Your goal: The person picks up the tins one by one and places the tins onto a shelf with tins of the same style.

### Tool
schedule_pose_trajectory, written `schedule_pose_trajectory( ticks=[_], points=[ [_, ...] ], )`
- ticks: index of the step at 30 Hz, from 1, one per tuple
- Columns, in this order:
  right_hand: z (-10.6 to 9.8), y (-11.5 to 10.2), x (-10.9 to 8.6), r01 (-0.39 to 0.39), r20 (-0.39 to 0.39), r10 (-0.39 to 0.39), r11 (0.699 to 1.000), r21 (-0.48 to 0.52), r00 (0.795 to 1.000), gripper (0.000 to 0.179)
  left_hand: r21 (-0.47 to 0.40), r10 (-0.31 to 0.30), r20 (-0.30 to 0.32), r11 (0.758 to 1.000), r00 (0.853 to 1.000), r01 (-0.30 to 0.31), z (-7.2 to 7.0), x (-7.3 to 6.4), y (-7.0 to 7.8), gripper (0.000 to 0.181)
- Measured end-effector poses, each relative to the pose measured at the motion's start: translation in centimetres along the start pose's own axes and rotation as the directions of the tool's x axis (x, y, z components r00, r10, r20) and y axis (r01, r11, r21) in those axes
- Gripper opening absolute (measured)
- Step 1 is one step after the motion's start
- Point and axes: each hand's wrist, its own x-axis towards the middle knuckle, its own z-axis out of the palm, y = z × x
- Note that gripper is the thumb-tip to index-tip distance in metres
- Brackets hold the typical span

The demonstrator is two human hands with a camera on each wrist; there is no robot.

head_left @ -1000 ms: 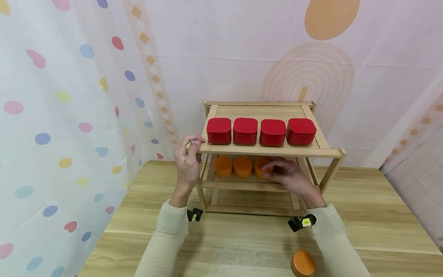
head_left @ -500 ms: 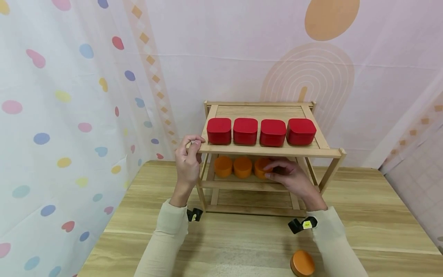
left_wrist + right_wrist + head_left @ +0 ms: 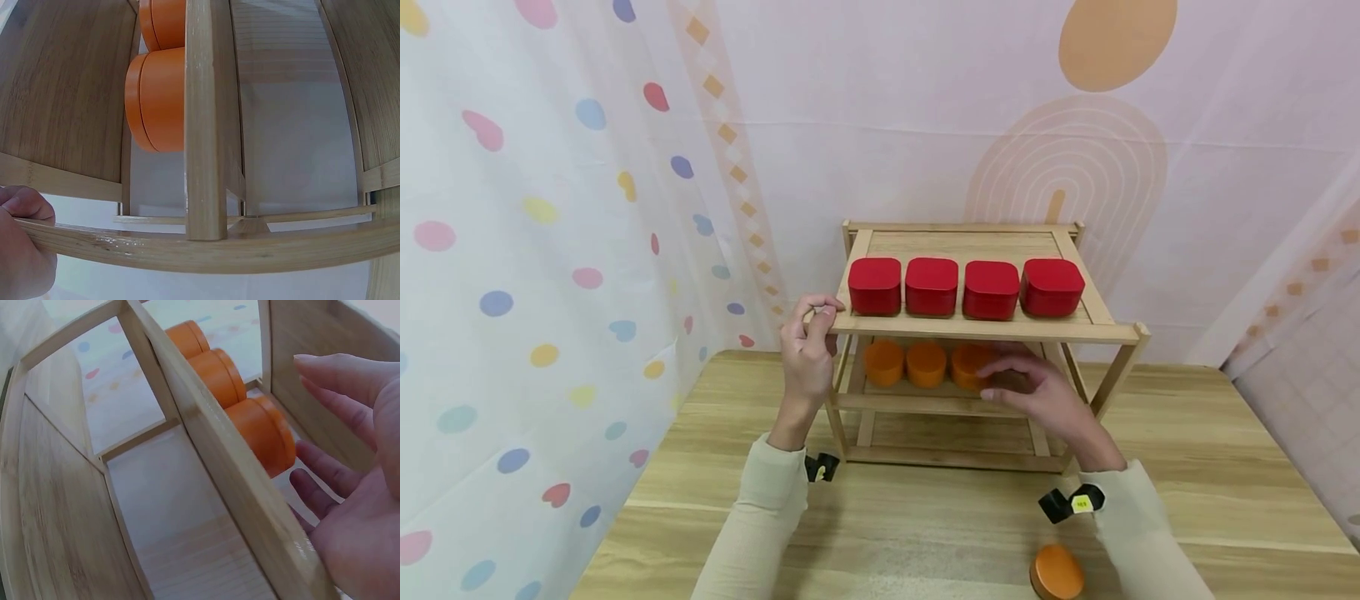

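Note:
My left hand point(image 3: 808, 346) grips the left front corner of a three-tier wooden shelf point(image 3: 962, 243); its fingers also show at the rail in the left wrist view. A row of three round orange lidded boxes stands on the middle tier: a left one point(image 3: 883, 363), a middle one point(image 3: 926, 364) and a right one point(image 3: 967, 367). My right hand point(image 3: 1041, 398) is beside the right box, thumb and fingers spread apart and holding nothing. In the right wrist view, the fingertips lie just off that box's lid point(image 3: 279, 428). The top tier's front rail hides part of the right hand's fingers.
Several red rounded-square boxes point(image 3: 932, 286) line the top tier. Another orange round box point(image 3: 1057, 572) lies on the wooden table point(image 3: 910, 533) by the right forearm. A patterned curtain point(image 3: 880, 150) hangs behind and to the left.
The right hand has let go of the right orange box and drawn back slightly to the right and toward me. The left hand stays on the shelf corner.

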Motion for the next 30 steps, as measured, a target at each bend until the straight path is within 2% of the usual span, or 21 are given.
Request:
schedule_pose_trajectory(
  ticks=[13,16,21,23,26,28,30],
  points=[
    [-0.7,-1.1,-3.4,0.154,-0.011,-0.154,0.988,-0.01,0.988,0.022,0.004,-0.013,-0.005,1.0,1.0,0.013,-0.2,-0.1,0.0,0.024],
    [-0.9,-1.0,-3.8,0.22,-0.026,-0.219,0.973,0.062,0.975,0.023,0.005,-0.011,-0.007,1.0,1.0,0.011,-0.2,0.0,0.0,0.024],
    [-1.7,-0.4,-4.6,0.28,-0.013,-0.283,0.941,0.189,0.959,0.023,0.003,-0.004,-0.009,1.0,1.0,0.004,-0.1,0.1,0.0,0.024],
    [-1.9,-0.2,-5.0,0.292,0.006,-0.302,0.928,0.229,0.953,0.03,0.002,-0.003,-0.008,1.0,1.0,0.003,-0.1,0.2,0.0,0.024],
    [-2.1,0.2,-5.8,0.341,0.042,-0.367,0.896,0.283,0.929,0.044,0.001,-0.006,-0.008,1.0,1.0,0.006,0.0,0.2,0.0,0.024],
    [-2.2,0.5,-6.4,0.333,0.072,-0.369,0.895,0.297,0.927,0.048,0.0,-0.009,-0.007,1.0,1.0,0.009,0.0,0.1,0.0,0.024],
    [-2.2,0.8,-7.1,0.305,0.103,-0.346,0.908,0.286,0.933,0.048,-0.002,-0.012,-0.007,1.0,1.0,0.012,0.0,0.1,-0.1,0.024]
  ],
)
